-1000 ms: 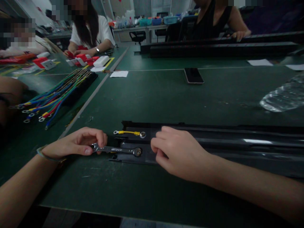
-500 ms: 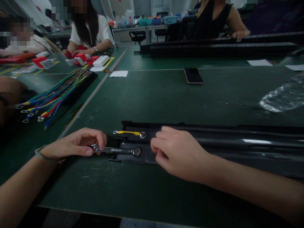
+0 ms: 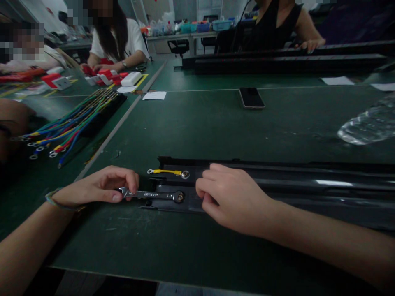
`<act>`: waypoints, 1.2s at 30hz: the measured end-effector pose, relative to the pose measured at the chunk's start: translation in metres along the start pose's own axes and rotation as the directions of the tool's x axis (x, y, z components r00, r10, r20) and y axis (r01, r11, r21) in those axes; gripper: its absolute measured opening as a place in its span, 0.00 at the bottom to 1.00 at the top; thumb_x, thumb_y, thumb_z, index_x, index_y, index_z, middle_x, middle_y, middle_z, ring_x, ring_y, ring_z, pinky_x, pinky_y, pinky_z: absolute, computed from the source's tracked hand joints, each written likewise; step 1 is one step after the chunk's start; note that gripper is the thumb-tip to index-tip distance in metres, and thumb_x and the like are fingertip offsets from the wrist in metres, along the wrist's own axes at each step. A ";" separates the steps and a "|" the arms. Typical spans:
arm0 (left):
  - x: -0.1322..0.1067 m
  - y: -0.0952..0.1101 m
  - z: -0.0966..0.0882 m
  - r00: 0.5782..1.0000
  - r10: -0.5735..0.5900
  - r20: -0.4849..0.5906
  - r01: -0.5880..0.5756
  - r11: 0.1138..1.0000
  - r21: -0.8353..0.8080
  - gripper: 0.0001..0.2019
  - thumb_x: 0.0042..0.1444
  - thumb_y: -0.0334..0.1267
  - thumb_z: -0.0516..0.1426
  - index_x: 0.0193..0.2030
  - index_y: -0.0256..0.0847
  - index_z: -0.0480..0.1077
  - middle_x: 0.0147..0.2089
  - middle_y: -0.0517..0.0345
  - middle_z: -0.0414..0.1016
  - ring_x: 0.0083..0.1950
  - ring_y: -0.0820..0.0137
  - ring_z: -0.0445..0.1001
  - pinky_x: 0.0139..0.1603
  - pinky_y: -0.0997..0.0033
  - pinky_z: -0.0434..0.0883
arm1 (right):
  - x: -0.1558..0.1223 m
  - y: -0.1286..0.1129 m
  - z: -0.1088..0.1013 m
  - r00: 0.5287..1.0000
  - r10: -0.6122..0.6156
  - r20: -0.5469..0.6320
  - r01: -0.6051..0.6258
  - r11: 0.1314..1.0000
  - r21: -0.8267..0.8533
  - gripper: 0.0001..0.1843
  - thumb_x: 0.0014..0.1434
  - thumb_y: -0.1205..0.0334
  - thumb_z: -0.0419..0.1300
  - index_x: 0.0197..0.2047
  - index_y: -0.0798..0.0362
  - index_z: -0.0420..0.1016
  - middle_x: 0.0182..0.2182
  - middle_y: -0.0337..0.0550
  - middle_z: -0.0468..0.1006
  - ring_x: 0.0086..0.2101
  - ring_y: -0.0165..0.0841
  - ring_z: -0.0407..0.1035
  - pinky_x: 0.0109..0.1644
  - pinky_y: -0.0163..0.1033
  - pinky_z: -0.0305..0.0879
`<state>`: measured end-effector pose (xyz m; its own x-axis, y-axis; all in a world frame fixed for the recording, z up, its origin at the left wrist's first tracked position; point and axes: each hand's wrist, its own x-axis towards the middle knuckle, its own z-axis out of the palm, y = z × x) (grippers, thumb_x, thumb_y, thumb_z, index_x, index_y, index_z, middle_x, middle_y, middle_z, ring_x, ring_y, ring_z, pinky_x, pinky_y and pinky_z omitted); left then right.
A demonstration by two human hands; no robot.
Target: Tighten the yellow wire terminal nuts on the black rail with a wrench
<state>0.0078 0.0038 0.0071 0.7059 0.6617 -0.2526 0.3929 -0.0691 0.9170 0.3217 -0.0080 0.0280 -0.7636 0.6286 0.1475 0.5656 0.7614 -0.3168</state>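
My left hand [image 3: 119, 185] pinches the near end of a combination wrench [image 3: 154, 195]. The wrench lies level, its ring end around a nut or bolt [image 3: 180, 197] on a long black panel [image 3: 296, 193]. My right hand [image 3: 228, 197] rests over that panel, just right of the ring end, with its fingers curled; whether anything is inside them is hidden. A short yellow wire [image 3: 168, 172] with ring terminals lies behind the wrench, its right terminal at another bolt [image 3: 185, 174] on the panel.
Coloured wires with ring terminals [image 3: 74, 127] lie to the left on the green table [image 3: 123, 246]. Farther back are a phone [image 3: 252, 98], white paper [image 3: 154, 95] and a clear plastic bottle [image 3: 370, 121]. Co-workers sit across, near red and white parts [image 3: 105, 77] and another black panel [image 3: 277, 63].
Both my hands and the wrench stay in nearly the same place. Across the table, the person in black has shifted slightly.
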 end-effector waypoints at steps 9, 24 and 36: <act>0.001 0.003 0.002 1.000 -0.005 0.003 0.004 0.997 0.081 0.08 0.50 0.40 0.55 0.33 0.37 0.67 0.30 0.56 0.66 0.32 0.68 0.63 0.31 0.73 0.60 | 0.000 -0.001 0.000 1.000 0.002 -0.004 -0.002 1.000 0.006 0.05 0.50 0.69 0.50 0.27 0.55 0.67 0.25 0.39 0.67 0.28 0.30 0.54 0.27 0.35 0.49; 0.002 0.005 0.003 1.000 -0.022 0.008 0.021 0.993 0.119 0.07 0.50 0.38 0.54 0.33 0.37 0.67 0.30 0.56 0.66 0.32 0.68 0.63 0.31 0.72 0.60 | 0.001 -0.001 -0.001 1.000 0.000 0.010 0.000 1.000 -0.011 0.05 0.49 0.68 0.51 0.26 0.54 0.67 0.25 0.39 0.67 0.28 0.30 0.55 0.28 0.36 0.50; 0.000 0.002 0.002 1.000 -0.028 0.008 0.026 0.993 0.114 0.06 0.50 0.37 0.55 0.33 0.37 0.66 0.30 0.56 0.65 0.33 0.68 0.63 0.31 0.72 0.60 | 0.001 0.000 0.000 1.000 -0.005 -0.008 0.005 1.000 -0.007 0.05 0.49 0.68 0.51 0.26 0.55 0.67 0.25 0.39 0.67 0.28 0.30 0.54 0.26 0.35 0.48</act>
<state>0.0099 0.0026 0.0085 0.6993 0.6577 -0.2801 0.4759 -0.1359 0.8690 0.3207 -0.0075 0.0280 -0.7640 0.6258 0.1570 0.5638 0.7659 -0.3091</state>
